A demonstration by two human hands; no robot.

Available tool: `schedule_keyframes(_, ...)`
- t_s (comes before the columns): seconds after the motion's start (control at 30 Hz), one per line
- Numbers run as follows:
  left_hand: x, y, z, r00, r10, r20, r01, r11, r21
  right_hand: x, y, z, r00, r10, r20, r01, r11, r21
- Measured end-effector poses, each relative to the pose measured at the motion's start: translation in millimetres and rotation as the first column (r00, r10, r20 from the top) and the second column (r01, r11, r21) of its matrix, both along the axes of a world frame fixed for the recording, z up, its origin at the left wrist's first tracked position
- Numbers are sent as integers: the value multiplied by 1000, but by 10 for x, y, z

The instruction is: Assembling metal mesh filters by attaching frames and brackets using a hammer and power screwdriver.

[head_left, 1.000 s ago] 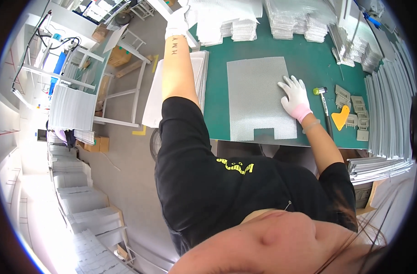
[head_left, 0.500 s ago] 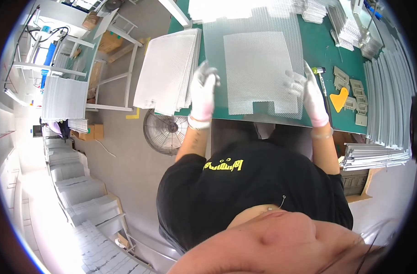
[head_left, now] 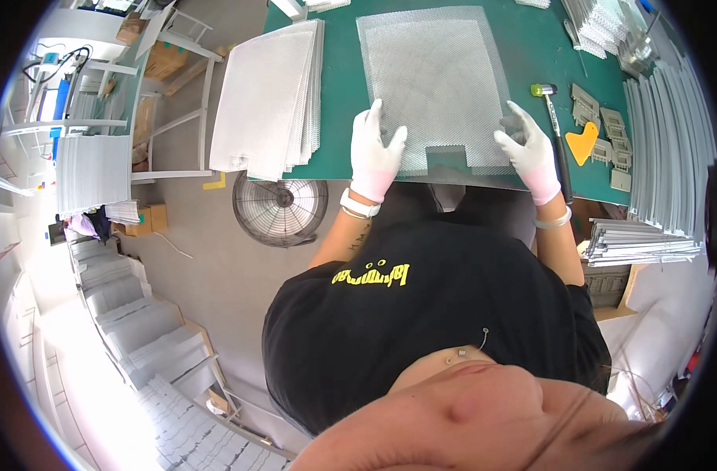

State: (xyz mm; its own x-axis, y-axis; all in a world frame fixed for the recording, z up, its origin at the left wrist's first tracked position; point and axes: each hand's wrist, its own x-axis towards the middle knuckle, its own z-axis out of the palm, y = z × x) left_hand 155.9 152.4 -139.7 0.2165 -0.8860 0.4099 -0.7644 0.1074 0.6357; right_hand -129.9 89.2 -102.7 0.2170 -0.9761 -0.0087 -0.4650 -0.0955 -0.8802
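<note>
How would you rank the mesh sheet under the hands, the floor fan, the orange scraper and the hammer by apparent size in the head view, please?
1. mesh sheet
2. floor fan
3. hammer, long but thin
4. orange scraper

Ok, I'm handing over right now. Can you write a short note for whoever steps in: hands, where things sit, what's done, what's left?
Left hand: gloved, flat on the mesh sheet at its near left corner.
Right hand: gloved, on the sheet's near right corner.
The sheet lies flat on the green mat, its notched edge toward the person.
Stack of mesh sheets sits left, overhanging the table edge. Mallet and orange scraper lie right of the sheet, untouched.
Done: one sheet laid out. Left: the stack.
</note>
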Motion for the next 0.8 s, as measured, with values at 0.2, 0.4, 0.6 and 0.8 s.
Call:
schedule_keyframes(0.2, -8, -122, -19, 996, 27, 86, -36, 994, 103, 85, -124, -108, 986, 4, -169, -18, 997, -79)
schedule_keyframes(0.4, 16, -184, -163, 989, 13, 149, -28, 995, 99, 124, -108, -314, 959, -32, -282, -35, 972, -231)
schedule_keyframes(0.6, 27, -190, -196, 983, 13, 182, -31, 995, 96, 117, -90, -331, 944, -16, -329, -87, 951, -296)
schedule_keyframes(0.8, 31, -178, -196, 985, 18, 174, -36, 994, 102, 103, -133, -370, 933, 5, -361, -127, 940, -316)
